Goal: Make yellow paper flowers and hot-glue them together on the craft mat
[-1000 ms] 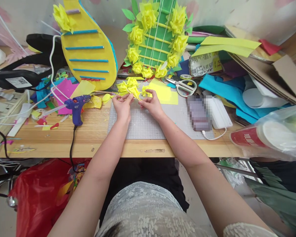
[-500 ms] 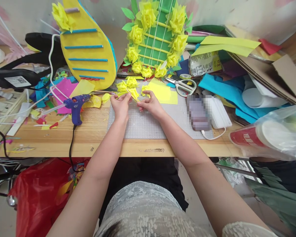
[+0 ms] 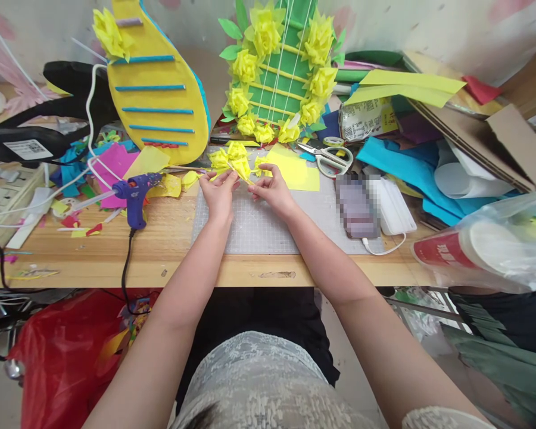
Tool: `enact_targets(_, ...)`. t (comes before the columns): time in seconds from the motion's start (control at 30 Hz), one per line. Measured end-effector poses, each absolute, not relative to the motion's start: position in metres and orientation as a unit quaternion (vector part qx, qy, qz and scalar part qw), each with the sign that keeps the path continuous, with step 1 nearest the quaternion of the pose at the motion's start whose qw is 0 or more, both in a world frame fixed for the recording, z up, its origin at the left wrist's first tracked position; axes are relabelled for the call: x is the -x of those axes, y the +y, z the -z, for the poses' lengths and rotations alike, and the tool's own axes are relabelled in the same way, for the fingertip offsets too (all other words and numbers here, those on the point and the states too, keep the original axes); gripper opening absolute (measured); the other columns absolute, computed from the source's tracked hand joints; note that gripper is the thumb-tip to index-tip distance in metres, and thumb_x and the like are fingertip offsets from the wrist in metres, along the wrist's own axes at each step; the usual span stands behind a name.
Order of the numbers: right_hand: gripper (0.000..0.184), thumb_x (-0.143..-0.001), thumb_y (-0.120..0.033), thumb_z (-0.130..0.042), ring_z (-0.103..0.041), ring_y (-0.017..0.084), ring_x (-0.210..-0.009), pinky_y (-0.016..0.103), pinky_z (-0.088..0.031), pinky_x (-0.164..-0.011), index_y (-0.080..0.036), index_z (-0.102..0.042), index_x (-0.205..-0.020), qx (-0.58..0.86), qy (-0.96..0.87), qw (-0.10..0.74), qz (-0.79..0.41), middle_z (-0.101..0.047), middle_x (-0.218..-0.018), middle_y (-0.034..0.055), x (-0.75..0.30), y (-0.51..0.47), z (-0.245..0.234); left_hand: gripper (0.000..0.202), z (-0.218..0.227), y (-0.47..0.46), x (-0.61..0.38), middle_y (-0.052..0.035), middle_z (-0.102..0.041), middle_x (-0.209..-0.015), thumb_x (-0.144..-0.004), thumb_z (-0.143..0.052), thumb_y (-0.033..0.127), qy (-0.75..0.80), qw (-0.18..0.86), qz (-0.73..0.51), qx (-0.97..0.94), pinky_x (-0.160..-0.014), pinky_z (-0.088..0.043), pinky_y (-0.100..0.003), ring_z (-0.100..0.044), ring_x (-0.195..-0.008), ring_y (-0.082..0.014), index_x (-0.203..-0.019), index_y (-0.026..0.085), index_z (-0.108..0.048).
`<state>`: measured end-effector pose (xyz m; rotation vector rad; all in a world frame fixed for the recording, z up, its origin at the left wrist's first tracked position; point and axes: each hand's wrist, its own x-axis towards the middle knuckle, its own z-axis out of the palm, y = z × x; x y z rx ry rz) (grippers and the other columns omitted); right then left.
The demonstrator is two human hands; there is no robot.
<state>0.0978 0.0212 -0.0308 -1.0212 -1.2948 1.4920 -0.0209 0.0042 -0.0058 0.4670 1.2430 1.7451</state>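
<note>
Both hands work together at the far edge of a grey cutting mat (image 3: 268,229). My left hand (image 3: 218,190) and my right hand (image 3: 271,189) each pinch a small folded piece of yellow paper (image 3: 242,168) held between them. Just beyond the fingers lie several finished yellow paper flowers (image 3: 226,156) and a flat yellow sheet (image 3: 292,170). Behind these stands a green board ringed with yellow flowers and strung with white strings (image 3: 279,77).
A purple glue gun (image 3: 135,193) rests on the wooden table (image 3: 116,256) at the left, its cord hanging over the front edge. Scissors (image 3: 328,157), a phone (image 3: 357,205) and a white charger lie right of the mat. A yellow shape with blue stripes (image 3: 158,89) leans at the back. A bagged cup (image 3: 482,250) sits far right.
The hands keep working the yellow piece in the same spot, with small finger shifts. The view has tilted slightly; nothing else has moved.
</note>
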Motion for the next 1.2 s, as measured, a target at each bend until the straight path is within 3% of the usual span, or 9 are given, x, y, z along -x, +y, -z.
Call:
enact_targets(0.23, 0.073, -0.061, -0.044, -0.075, -0.054, 0.009, -0.049, 0.024, -0.047, -0.053, -0.025, -0.025, -0.111, 0.401, -0.564, 0.388, -0.609, -0.051, -0.057, -0.0125, -0.096, 0.0177, 0.0292, 0.045, 0.0069, 0.0068, 0.0203, 0.0091, -0.061, -0.065, -0.07, -0.059, 0.001, 0.508, 0.465, -0.701, -0.185, -0.077, -0.054, -0.029, -0.064, -0.063, -0.0083, -0.082, 0.024, -0.023)
enact_targets(0.43, 0.079, -0.064, -0.043, -0.073, -0.057, 0.009, -0.054, 0.026, -0.05, -0.059, -0.025, -0.022, -0.121, 0.402, -0.556, 0.392, -0.613, -0.054, -0.061, -0.011, -0.0923, 0.0151, 0.0292, 0.046, 0.0091, 0.0093, 0.0235, 0.0087, -0.06, -0.065, -0.069, -0.059, -0.001, 0.494, 0.467, -0.711, -0.18, -0.077, -0.055, -0.029, -0.066, -0.067, -0.0096, -0.081, 0.024, -0.022)
enact_targets(0.87, 0.075, -0.055, -0.048, -0.079, -0.055, 0.008, -0.048, 0.024, -0.048, -0.052, -0.026, -0.027, -0.105, 0.39, -0.53, 0.404, -0.635, -0.058, -0.058, -0.0127, -0.0973, 0.0179, 0.027, 0.043, 0.01, 0.0062, 0.0231, 0.008, -0.063, -0.064, -0.072, -0.061, 0.003, 0.497, 0.475, -0.7, -0.194, -0.066, -0.053, -0.024, -0.064, -0.06, -0.0088, -0.084, 0.024, -0.026)
enact_targets(1.2, 0.066, -0.057, -0.046, -0.077, -0.055, 0.005, -0.047, 0.02, -0.047, -0.052, -0.024, -0.029, -0.097, 0.361, -0.531, 0.379, -0.667, -0.063, -0.058, -0.0121, -0.097, 0.0158, 0.0237, 0.047, 0.0104, 0.0071, 0.0279, 0.0086, -0.063, -0.063, -0.067, -0.064, 0.003, 0.488, 0.492, -0.692, -0.203, -0.073, -0.053, -0.028, -0.064, -0.061, -0.0092, -0.081, 0.024, -0.024)
